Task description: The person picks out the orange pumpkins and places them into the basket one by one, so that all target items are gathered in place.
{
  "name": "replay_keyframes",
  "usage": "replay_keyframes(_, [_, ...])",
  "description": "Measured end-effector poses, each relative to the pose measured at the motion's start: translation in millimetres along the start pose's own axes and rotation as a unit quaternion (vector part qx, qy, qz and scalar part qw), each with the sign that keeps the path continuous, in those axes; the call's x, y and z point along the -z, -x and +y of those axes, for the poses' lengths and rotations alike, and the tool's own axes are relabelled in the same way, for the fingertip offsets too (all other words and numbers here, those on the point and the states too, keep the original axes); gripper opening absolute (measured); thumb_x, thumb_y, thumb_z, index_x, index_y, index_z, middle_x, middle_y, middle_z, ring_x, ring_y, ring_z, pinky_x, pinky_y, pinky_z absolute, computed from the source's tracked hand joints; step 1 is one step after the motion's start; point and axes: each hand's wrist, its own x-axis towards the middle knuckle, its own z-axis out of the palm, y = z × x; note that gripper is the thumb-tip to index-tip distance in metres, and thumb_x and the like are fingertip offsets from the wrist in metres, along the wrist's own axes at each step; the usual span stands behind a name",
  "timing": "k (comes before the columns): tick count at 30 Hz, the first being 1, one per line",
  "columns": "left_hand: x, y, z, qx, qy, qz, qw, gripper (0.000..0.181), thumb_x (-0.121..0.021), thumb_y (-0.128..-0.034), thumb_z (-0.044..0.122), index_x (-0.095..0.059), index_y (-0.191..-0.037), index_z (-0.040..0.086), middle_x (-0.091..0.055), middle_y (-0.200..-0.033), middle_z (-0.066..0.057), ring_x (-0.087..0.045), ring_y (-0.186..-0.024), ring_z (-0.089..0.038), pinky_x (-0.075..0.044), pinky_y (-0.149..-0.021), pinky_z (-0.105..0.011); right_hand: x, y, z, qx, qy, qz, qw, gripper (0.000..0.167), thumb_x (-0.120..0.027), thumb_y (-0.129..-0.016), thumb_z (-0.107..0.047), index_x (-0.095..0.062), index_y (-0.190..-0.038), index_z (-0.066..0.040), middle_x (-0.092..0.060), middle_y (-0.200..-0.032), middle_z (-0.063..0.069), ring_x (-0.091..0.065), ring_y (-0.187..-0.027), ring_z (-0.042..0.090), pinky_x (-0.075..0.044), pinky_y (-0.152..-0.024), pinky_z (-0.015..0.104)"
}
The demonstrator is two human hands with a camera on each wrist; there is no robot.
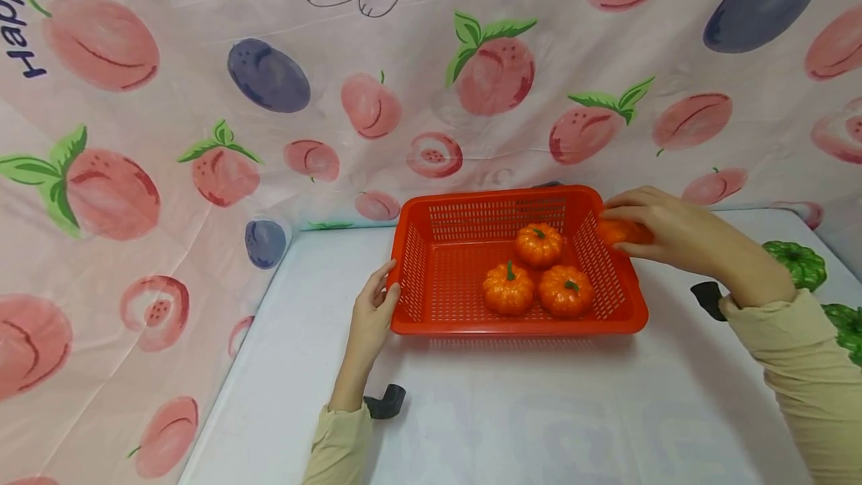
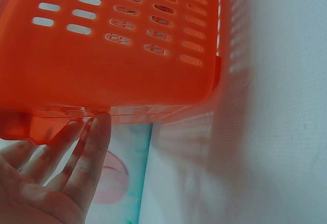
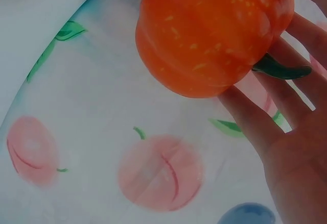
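An orange-red plastic basket (image 1: 465, 326) with slotted walls stands on the white table, holding three small orange pumpkins, one at the back (image 1: 539, 247), one at front left (image 1: 506, 295) and one at front right (image 1: 567, 296). At the basket's left end, my left hand (image 1: 372, 310) touches the rim and outer wall; in the left wrist view the fingers (image 2: 92, 157) look nearly straight. My right hand (image 1: 663, 229) grips another orange pumpkin (image 1: 616, 231) above the basket's right rim. Its dark green stem (image 3: 281, 68) points toward the palm in the right wrist view.
Green pumpkin-like vegetables (image 1: 798, 264) lie at the table's right side, partly behind the right sleeve. A fruit-print cloth (image 1: 417, 96) hangs behind and to the left of the table (image 1: 512, 418). Black pieces (image 1: 387, 402) sit at both wrists.
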Motion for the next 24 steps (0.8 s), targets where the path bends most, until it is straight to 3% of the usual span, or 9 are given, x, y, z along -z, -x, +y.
replay_keyframes(24, [1.0, -0.3, -1.4, 0.003, 0.012, -0.008, 0.9999, 0.045, -0.056, -0.1021, 0.015, -0.049, -0.146, 0.018, -0.054, -0.144, -0.014, -0.062, -0.117, -0.033, -0.056, -0.092, -0.044, -8.9, -28.3, -20.4, 0.040, -0.008, -0.002, 0.9992, 0.044, -0.083, -0.080, -0.016, -0.069, -0.118, -0.001, -0.063, -0.124, 0.017, -0.053, -0.120, 0.037, -0.046, -0.100, 0.057])
